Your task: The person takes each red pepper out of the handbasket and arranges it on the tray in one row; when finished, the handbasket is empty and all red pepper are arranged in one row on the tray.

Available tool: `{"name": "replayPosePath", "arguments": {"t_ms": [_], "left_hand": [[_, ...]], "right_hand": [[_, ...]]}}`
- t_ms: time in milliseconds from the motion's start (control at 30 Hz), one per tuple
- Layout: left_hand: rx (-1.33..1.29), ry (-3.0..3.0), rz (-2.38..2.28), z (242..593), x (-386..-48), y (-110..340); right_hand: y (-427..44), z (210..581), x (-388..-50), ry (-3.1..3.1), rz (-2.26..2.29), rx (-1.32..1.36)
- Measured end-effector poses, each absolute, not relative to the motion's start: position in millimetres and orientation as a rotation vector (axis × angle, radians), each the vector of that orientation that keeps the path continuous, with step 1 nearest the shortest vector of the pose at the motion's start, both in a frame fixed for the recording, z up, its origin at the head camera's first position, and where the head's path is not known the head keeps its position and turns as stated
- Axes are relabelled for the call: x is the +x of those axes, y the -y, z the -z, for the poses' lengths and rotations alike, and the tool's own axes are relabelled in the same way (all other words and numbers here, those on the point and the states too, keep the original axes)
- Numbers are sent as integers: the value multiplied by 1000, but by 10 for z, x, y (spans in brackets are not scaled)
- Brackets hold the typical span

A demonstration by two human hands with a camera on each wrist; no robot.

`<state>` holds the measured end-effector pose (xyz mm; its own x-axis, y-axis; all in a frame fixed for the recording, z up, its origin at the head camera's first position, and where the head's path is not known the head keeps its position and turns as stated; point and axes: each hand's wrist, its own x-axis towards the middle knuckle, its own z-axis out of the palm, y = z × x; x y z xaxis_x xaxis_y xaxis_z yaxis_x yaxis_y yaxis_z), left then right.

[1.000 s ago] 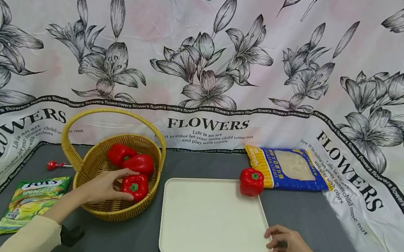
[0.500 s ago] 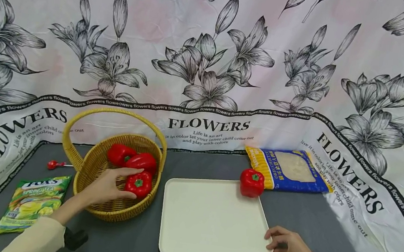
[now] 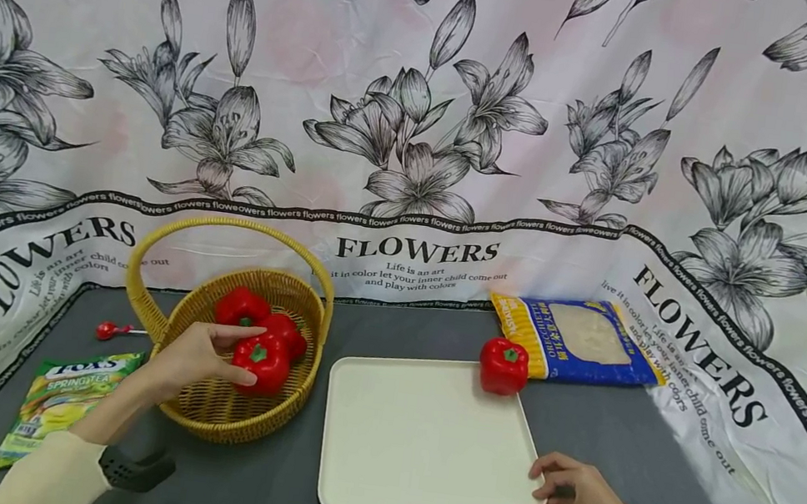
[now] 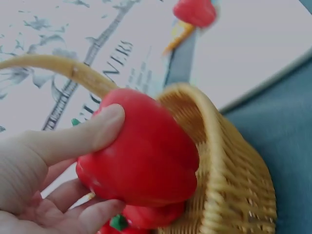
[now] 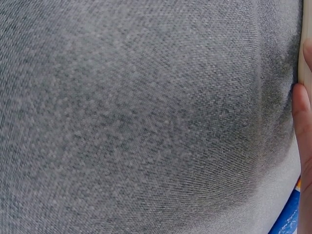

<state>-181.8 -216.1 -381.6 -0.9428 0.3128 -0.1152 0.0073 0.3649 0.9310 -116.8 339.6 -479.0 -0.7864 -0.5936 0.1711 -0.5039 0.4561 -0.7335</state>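
In the head view my left hand (image 3: pixel 197 359) holds a red bell pepper (image 3: pixel 261 363) between thumb and fingers, over the yellow wicker basket (image 3: pixel 223 430). The left wrist view shows the thumb pressed on this pepper (image 4: pixel 141 151), fingers beneath it. Two other red peppers lie in the basket, one at the back (image 3: pixel 241 305) and one partly hidden behind the held pepper (image 3: pixel 291 335). My right hand (image 3: pixel 585 500) grips the right edge of a cream tray (image 3: pixel 426 440) near its front corner. A further red pepper (image 3: pixel 504 367) sits at the tray's back right corner.
A blue and yellow pasta bag (image 3: pixel 581 341) lies behind the tray. Left of the basket are a green candy bag (image 3: pixel 63 404), partly covered by the left forearm, and a red lollipop (image 3: pixel 108 330). The basket's tall handle (image 3: pixel 236 225) arches over it. A flower-printed cloth hangs behind.
The left hand has brought its pepper up and slightly left, so it now overlaps the pepper behind. The right hand and the tray have stayed in place.
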Motion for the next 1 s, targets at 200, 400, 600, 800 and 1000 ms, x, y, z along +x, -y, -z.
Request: {"name": "replayPosePath", "arguments": {"t_ms": [200,400,600,800,1000], "left_hand": [[248,-2291,-1660,3700,-1796,2154],[232,-2347,-1606,3525,-1791,2029],[232,-2376,-1561,3362,-1827,1847],[295,-2354,-1567,3301,-1873,1613],[464,-2248,-1636,3405,-1977,1312]], "right_hand": [[-3387,4764,-1170,-2592,1240,-987],[-3380,4747,-1171,-2582,1250,-993],[-3371,4767,-1172,-2584,1258,-999],[-3361,4772,-1168,-2595,1260,-1013],[-3391,4762,-1156,-2581,1266,-995]]}}
